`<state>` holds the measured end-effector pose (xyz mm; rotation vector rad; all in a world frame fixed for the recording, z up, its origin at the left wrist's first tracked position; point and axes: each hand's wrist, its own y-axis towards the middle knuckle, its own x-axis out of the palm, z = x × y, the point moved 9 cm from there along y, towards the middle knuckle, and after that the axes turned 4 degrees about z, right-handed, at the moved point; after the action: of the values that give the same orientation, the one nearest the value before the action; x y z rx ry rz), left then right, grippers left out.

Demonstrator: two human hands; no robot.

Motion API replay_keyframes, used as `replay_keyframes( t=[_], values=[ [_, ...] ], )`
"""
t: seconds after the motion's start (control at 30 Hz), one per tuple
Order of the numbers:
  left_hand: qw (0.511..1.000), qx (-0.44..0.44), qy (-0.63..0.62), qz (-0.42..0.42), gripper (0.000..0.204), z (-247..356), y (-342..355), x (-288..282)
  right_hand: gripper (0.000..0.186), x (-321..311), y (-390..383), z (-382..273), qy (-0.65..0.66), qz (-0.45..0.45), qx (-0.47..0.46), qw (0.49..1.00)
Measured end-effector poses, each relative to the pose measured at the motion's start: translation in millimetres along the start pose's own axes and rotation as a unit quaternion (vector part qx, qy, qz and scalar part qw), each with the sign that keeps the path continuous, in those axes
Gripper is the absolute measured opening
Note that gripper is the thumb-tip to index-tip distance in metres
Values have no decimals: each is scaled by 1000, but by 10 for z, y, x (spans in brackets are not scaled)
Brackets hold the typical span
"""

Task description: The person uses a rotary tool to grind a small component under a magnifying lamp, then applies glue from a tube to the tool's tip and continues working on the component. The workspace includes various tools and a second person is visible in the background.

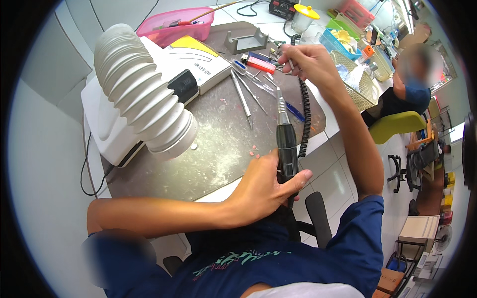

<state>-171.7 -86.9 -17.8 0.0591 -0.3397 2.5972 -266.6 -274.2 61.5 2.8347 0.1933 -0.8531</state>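
Note:
My left hand [256, 188] is wrapped round a black rotary handpiece [286, 144], held upright over the bench's front edge with its silver tip pointing away from me. Beyond it, over the right back of the grey work mat [208, 164], my right hand [318, 67] pinches a small, thin metallic piece whose kind I cannot make out. Close to those fingers lie a red lighter [259, 64] and several small tools. A blue-handled tool [295, 112] rests right of the handpiece tip, beside a black coiled cord [305, 107]. Slim metal hand tools [240, 92] lie left of it.
A white ribbed hose [141, 94] arches over the mat's left side. Behind it are a white box [208, 67], a pink basket [198, 27] and a grey stand [246, 42]. Small pink bits [253, 150] dot the mat. At right, a person [412, 92] sits on a green chair [397, 126].

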Motion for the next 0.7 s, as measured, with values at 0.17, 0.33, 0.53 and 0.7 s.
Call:
replay_keyframes(
  t=[0.17, 0.33, 0.53, 0.7],
  values=[
    [982, 80, -154, 81, 35, 13, -16, -61, 16, -154, 230, 70, -400, 63, -173, 898],
    [976, 106, -132, 137, 38, 110, -97, -164, 19, -67, 262, 337, -439, 45, -155, 884],
    [963, 2, -210, 168, 36, 0, -144, -262, 15, -156, 140, 77, -477, 118, -177, 853],
    [945, -12, -252, 208, 33, 54, -213, -327, 17, -199, -209, -137, -359, 73, -178, 913]
  ],
)
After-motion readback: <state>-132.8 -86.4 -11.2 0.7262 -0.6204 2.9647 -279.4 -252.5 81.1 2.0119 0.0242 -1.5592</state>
